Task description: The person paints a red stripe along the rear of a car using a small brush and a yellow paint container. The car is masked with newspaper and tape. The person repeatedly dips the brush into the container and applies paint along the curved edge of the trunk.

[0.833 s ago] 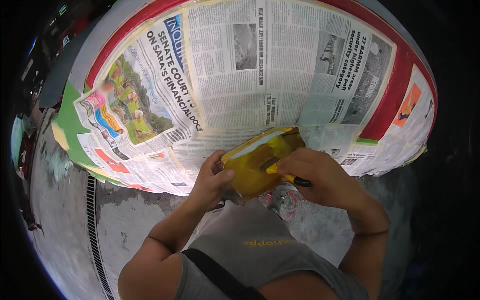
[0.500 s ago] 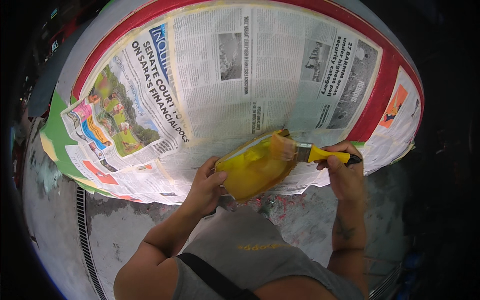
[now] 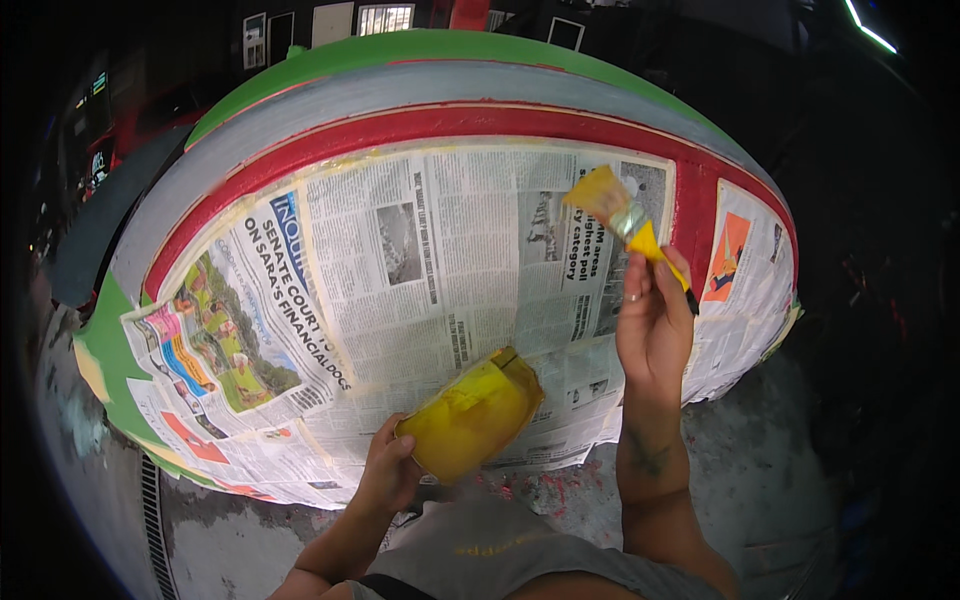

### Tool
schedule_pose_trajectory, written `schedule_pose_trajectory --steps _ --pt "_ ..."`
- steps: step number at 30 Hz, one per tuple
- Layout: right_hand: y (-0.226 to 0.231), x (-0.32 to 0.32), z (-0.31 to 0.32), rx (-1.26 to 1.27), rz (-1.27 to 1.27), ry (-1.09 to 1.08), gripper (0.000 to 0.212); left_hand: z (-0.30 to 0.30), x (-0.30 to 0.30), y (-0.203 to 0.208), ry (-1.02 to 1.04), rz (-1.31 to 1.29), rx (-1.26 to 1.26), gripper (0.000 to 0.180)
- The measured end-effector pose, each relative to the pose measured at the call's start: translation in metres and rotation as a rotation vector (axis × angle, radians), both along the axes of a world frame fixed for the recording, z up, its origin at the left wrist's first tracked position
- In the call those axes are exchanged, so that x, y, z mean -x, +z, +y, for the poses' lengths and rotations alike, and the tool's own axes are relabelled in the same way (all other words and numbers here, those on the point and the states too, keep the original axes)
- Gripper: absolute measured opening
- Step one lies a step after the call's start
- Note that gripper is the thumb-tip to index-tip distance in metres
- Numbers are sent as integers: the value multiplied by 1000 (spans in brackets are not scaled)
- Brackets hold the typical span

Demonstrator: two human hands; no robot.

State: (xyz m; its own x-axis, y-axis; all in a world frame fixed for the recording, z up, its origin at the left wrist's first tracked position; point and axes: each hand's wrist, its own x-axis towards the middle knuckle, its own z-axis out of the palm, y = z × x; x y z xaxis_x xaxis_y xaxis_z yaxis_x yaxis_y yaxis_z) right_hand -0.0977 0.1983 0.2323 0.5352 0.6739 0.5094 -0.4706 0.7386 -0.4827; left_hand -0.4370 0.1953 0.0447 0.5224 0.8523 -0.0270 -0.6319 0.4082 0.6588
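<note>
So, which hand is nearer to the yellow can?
Left. The left hand grips the can at its lower left side. The right hand is apart, up and to the right, holding the brush raised against the newspaper.

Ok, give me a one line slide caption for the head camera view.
Right hand lifts a yellow-loaded paintbrush toward newspaper-masked panel; left hand holds a yellow-smeared paint can.

Dark surroundings, with framed windows (image 3: 330, 20) far up top and a thin strip light (image 3: 872, 28) glowing at upper right. Below, grey concrete floor (image 3: 760, 470) speckled with red paint, a drain grate (image 3: 152, 520) at lower left.
</note>
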Motion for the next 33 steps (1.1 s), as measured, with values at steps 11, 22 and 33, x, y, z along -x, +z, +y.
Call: schedule_pose_trajectory --steps 11,22,33 --pt "29 11 88 4 -719 -997 15 -8 15 -12 24 -35 5 70" --pt "44 14 98 -71 -622 -1043 16 1 27 -19 31 -59 3 62" --pt "43 12 99 -94 -848 -1141 16 -2 31 -18 45 -79 -7 61"
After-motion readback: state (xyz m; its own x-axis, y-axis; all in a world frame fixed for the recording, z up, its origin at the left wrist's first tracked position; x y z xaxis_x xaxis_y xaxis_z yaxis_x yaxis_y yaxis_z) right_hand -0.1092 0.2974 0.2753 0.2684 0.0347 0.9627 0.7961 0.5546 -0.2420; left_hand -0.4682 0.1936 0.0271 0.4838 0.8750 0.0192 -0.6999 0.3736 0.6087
